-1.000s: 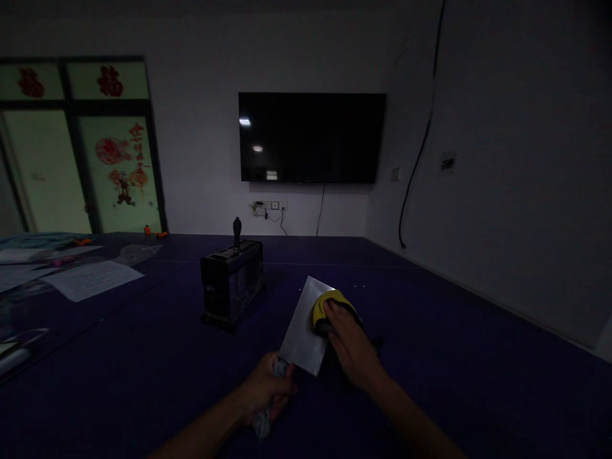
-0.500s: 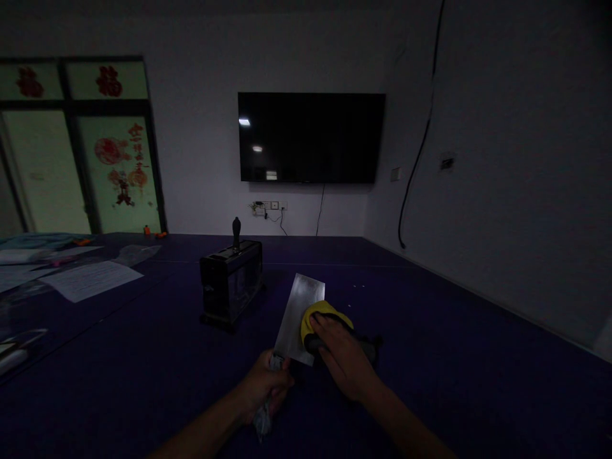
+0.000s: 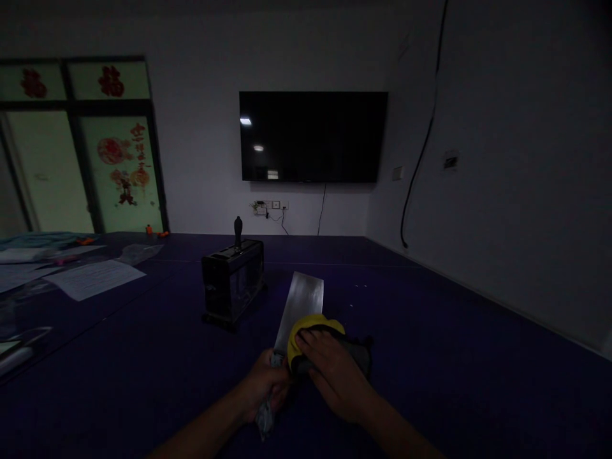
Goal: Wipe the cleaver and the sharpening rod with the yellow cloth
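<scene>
My left hand is wrapped round the handle of a cleaver, whose wide metal blade points away from me. Clear plastic seems to cover the handle. Against the lower part of the blade, my right hand presses a yellow and grey cloth, fingers laid over it. The cloth hides the blade's near right part. Beyond my left hand, a black knife block with one black-handled knife in it stands on the dark blue table.
Papers and clear plastic wrap lie on the left of the table. Small orange items sit at its far edge. A television hangs on the wall, and a black cable runs down at the right.
My right hand has drawn the cloth down the blade, nearer the handle and slightly left, baring more of the far end. My left hand keeps its hold on the handle.
</scene>
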Tool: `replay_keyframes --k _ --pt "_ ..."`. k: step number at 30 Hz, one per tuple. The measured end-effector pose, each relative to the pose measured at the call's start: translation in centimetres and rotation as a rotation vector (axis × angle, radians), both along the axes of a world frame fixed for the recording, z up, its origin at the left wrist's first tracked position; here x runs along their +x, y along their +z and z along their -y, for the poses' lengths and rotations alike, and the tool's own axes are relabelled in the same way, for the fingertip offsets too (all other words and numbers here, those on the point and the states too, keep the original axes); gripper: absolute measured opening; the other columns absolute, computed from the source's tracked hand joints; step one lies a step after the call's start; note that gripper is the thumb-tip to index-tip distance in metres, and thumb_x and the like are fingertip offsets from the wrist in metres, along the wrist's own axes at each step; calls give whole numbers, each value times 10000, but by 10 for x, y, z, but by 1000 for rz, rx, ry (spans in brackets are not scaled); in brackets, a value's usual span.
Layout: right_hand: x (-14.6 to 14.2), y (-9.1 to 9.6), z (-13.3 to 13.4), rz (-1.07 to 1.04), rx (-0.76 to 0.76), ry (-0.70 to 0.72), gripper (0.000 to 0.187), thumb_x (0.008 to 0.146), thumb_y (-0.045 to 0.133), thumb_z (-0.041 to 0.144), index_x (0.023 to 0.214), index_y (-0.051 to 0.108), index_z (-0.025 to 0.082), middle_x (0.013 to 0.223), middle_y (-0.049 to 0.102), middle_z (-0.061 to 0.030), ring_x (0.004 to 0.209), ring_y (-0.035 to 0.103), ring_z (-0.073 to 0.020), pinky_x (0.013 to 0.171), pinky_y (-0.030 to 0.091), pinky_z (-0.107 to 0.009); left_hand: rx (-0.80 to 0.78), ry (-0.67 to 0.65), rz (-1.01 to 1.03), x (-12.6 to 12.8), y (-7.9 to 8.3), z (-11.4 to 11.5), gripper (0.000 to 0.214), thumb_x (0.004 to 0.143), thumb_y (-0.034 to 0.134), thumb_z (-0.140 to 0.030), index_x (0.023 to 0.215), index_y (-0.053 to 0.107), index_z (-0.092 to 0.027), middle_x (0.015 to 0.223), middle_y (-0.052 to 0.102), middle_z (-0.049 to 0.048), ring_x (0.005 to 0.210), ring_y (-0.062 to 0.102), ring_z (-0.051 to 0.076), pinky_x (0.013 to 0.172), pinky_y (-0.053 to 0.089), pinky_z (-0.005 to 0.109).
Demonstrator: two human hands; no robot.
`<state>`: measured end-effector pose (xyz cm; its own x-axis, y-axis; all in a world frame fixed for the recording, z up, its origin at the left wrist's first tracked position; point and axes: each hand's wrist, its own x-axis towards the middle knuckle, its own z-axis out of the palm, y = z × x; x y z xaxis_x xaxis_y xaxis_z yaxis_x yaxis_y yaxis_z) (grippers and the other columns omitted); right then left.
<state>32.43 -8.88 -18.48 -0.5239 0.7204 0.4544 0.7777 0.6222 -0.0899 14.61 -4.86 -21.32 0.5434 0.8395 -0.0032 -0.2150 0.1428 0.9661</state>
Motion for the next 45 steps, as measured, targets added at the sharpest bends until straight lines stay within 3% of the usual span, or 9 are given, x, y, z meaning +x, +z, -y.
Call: replay_keyframes --k 7,13,22,28,31,35,38,41,45 --pt "-4 0 3 -5 -75 62 610 858 389 150 1445 246 235 1478 308 -30 1345 294 -229 1107 242 -468 -4 26 -21 1 -2 0 115 546 576 -237 561 487 -166 272 356 -94 195 297 56 242 218 142" --pt "-5 -2 2 20 -64 73 622 880 364 156 1463 164 240 1502 247 -23 1365 245 -213 1112 233 -453 -30 51 -60 0 1 4 156 515 540 -191 666 510 -163 300 392 -101 206 307 58 251 220 143" --pt "-7 -4 -4 35 186 -91 646 838 385 123 1455 215 212 1456 352 -70 1301 372 -247 1039 353 -441 75 -32 -81 -1 3 5 235 541 661 -237 551 432 -183 313 379 -102 222 317 44 258 229 144" --pt "-1 -7 -11 -43 278 -198 590 860 361 128 1438 277 213 1426 404 -84 1274 408 -263 1019 361 -461 167 98 -101 0 5 8 278 575 663 -299 668 418 -205 358 386 -124 244 308 44 270 240 146" --pt "4 -12 -16 -251 219 -192 561 881 337 147 1434 285 225 1449 369 -62 1326 333 -241 1072 291 -474 271 172 -113 -4 8 6 285 631 640 -393 687 443 -195 401 398 -108 280 315 41 308 242 154" --pt "5 -19 -19 -772 -20 -100 482 911 362 279 1391 377 225 1440 387 -48 1343 302 -210 1117 210 -448 415 251 -100 -12 12 3 353 704 552 -520 729 518 -170 477 418 -71 390 383 67 390 287 183" --pt "0 -21 -18 -1252 -266 -82 441 863 471 413 1248 558 217 1353 503 -56 1288 396 -229 1098 243 -423 463 317 -143 -15 17 5 368 774 468 -521 739 546 -164 512 443 -45 463 427 95 457 321 208" --pt "-7 -17 -18 -1649 -410 -83 389 750 606 454 1060 676 229 1203 629 -42 1225 467 -249 1057 303 -404 493 401 -265 -13 23 10 367 808 465 -511 766 574 -163 573 483 -27 539 466 116 522 352 223" --pt "-14 -7 -19 -1862 -655 53 334 699 608 475 852 726 203 967 719 -61 1103 568 -277 958 412 -411 575 455 -406 -10 25 13 380 802 502 -512 910 621 -167 704 589 10 647 529 155 602 392 245"
